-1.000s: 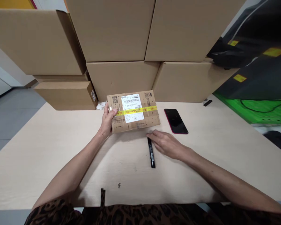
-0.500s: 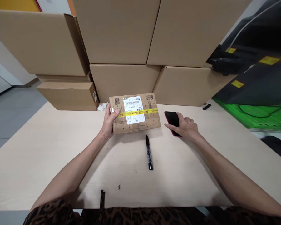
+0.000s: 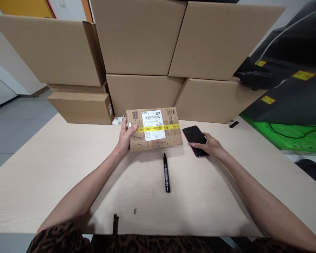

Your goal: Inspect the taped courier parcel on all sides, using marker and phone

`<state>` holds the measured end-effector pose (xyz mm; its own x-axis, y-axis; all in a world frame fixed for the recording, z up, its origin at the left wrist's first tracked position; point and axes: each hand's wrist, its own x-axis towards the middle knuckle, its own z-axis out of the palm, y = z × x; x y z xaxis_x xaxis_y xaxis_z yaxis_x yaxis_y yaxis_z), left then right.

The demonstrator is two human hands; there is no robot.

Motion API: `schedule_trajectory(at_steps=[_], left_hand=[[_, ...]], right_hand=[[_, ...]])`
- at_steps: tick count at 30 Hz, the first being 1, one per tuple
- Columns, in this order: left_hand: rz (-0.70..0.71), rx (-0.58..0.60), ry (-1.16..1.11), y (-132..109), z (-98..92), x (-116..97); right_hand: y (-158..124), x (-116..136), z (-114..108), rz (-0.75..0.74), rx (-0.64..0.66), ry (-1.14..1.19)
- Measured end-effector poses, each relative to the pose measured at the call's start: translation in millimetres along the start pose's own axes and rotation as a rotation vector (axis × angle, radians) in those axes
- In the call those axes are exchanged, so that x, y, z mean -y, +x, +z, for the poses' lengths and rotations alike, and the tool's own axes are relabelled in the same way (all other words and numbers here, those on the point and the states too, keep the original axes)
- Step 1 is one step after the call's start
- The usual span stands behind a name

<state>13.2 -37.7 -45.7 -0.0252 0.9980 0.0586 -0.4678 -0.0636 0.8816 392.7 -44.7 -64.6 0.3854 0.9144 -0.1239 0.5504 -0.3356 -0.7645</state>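
Note:
A small brown parcel (image 3: 171, 138) with a white label and a yellow tape band is tilted up above the table. My left hand (image 3: 125, 136) grips its left edge, thumb on the front face. To the right, a black phone (image 3: 193, 135) with a red edge is held by my right hand (image 3: 210, 144), thumb over its front and the other fingers round its far side, partly hidden. Between my arms, a black marker (image 3: 166, 174) lies on the table, its narrower end toward the parcel.
Large cardboard boxes (image 3: 139, 38) are stacked along the back of the table (image 3: 55, 168). A flatter box (image 3: 80, 109) stands at the back left, beside crumpled white paper (image 3: 118, 120). A small black object (image 3: 234, 124) lies back right, near a green surface (image 3: 295, 135).
My right hand has closed round the phone, its fingers now at the right side, and the phone's angle has shifted a little. The left hand keeps its grip on the parcel. The view has shifted slightly.

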Motion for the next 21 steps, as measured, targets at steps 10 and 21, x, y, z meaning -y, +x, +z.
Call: schedule_trajectory(at_steps=[10, 21], left_hand=[[-0.003, -0.025, 0.007, -1.9, 1.4, -1.7], [0.009, 0.01, -0.012, -1.4, 2.7, -1.3]], right_hand=[[-34.1, 2.8, 3.6, -0.166, -0.091, 0.567], [-86.1, 68.9, 36.7, -0.407, -0.023, 0.946]])
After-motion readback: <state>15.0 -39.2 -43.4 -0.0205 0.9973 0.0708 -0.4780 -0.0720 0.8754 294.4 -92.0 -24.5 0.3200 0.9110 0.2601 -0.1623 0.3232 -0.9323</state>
